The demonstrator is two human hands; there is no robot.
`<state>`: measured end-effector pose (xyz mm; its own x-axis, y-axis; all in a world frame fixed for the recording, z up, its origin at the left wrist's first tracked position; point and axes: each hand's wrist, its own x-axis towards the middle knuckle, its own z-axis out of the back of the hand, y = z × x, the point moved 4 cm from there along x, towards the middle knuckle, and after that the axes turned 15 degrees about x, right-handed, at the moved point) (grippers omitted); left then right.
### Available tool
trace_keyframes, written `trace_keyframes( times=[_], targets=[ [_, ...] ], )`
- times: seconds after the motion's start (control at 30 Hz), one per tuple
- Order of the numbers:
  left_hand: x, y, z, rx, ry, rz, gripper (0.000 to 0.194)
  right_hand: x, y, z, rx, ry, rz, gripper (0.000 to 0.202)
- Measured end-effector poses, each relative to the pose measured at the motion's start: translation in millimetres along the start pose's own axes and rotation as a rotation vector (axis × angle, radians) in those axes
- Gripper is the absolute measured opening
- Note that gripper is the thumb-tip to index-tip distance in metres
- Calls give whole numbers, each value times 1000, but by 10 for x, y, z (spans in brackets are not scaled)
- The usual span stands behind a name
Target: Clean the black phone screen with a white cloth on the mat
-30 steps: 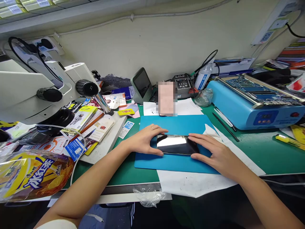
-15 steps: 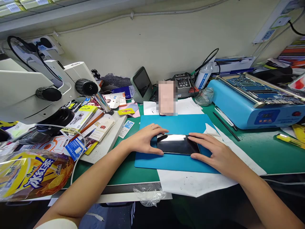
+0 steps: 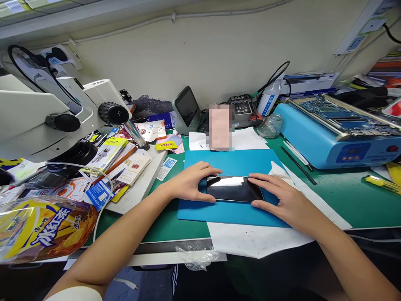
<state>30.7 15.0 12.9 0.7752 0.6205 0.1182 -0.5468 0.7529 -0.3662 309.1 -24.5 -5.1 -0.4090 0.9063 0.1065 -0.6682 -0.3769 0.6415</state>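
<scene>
A black smartphone (image 3: 233, 191) lies flat and lengthwise on a blue mat (image 3: 241, 161), its glossy screen up with a bright reflection near the upper edge. My left hand (image 3: 192, 182) grips its left end, thumb at the near edge and fingers at the far edge. At the right end, my right hand (image 3: 278, 192) holds it the same way, thumb near and fingertips on the far corner. White paper (image 3: 257, 242) sticks out from under the mat. What lies beneath the phone is hidden.
A white microscope (image 3: 34, 121) stands left, above booklets (image 3: 134, 165) and a bottle of iced tea (image 3: 46, 228). Behind the mat are a small display (image 3: 187, 108) and a glass jar (image 3: 270, 125). To the right sit a blue machine (image 3: 332, 138), a black pen-like tool (image 3: 299, 165) and a yellow cutter (image 3: 382, 183).
The view has shifted very slightly. Both hands keep their hold on the phone, which stays in the same place on the mat.
</scene>
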Motion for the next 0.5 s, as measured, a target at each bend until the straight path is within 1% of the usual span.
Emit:
trace_keyframes(
  times=[0.33,0.5],
  targets=[
    [4,-10,3,0,1,3,76,19,30,12,-2,-26,-11,72],
    [3,-12,1,1,6,10,75,7,-12,4,-4,-15,-12,71]
  ],
)
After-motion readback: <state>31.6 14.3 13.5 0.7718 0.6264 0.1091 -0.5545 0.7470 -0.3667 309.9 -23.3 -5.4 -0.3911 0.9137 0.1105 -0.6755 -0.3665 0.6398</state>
